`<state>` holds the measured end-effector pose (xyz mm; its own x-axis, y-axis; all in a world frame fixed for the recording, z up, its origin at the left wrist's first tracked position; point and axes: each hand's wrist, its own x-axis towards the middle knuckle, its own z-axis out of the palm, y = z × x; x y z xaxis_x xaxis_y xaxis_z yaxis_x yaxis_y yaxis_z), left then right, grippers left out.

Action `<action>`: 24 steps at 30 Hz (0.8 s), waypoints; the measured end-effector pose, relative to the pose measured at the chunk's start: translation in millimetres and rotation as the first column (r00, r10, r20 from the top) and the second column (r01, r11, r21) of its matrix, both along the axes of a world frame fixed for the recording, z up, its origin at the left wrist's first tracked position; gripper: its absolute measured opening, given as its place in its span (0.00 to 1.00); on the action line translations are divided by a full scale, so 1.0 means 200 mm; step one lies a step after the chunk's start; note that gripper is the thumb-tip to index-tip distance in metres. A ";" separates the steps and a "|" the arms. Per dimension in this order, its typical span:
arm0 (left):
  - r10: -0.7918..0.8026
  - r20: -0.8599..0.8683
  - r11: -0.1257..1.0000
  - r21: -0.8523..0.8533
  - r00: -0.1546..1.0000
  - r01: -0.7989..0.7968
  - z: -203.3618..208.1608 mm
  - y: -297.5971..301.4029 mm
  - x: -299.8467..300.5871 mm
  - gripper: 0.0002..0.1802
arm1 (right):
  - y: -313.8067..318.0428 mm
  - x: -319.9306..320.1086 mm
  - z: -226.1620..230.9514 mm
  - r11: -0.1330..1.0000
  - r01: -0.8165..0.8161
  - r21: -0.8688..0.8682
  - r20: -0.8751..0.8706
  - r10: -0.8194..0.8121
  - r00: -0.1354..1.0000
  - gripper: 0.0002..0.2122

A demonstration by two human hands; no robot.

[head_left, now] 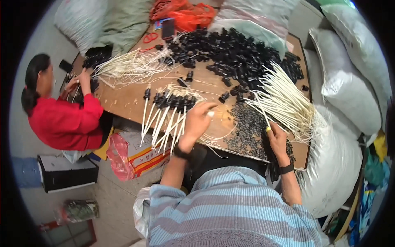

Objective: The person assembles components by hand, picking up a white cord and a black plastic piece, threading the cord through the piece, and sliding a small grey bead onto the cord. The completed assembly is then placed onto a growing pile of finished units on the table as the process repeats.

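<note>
My left hand (197,121) rests on the wooden table (127,101), fingers curled over a row of white cords with black end caps (164,111) that hang over the near edge. My right hand (277,138) lies among small black beads (247,127), pinching the end of a white cord; the fingertip wears a yellow cover. A fan of loose white cords (288,101) spreads just beyond it. A large heap of black plastic caps (234,53) covers the far middle of the table.
A person in a red top (63,119) works at the table's left end beside more white cords (131,66). Big white sacks (349,82) stand at right, a red bag (185,14) at the far edge, boxes (140,154) on the floor.
</note>
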<state>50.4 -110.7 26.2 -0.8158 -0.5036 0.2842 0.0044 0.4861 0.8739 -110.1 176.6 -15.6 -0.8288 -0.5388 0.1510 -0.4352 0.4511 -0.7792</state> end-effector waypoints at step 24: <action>-0.215 0.222 0.921 0.370 0.951 0.122 -0.11 0.26 -0.35 0.24 | 0.14 -0.07 0.18 0.942 -0.328 0.072 -0.068 0.333 0.940 0.16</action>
